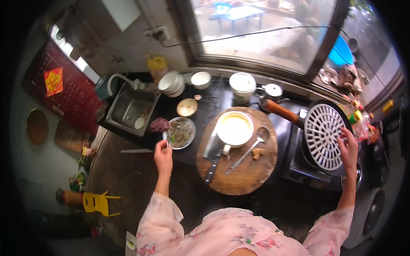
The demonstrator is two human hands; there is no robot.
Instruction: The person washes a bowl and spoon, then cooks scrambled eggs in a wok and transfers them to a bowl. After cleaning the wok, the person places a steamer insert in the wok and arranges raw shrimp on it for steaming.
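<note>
My left hand point(164, 156) pinches the pale handle of a spoon or small utensil at the front-left rim of a white bowl point(181, 132) of grey-brown food. Beside that bowl lies a dark red bundle point(160, 124), its kind unclear. At the right, my right hand point(348, 147) is at the edge of a white slotted round rack point(325, 136) that lies over a wooden-handled wok point(282, 112); whether the fingers grip it cannot be told. Between my hands, a round wooden chopping board point(243, 184) bears a white enamel mug point(234, 129), a cleaver point(212, 160), a metal ladle point(246, 153) and ginger point(257, 153).
A sink with a faucet point(126, 108) is at the left. Stacked white bowls point(171, 83), a yellowish bowl point(187, 107), a white tub point(242, 85) and a small lidded pot point(273, 90) stand along the back. Bottles point(360, 120) stand beyond the wok. A yellow chair point(96, 204) is on the floor.
</note>
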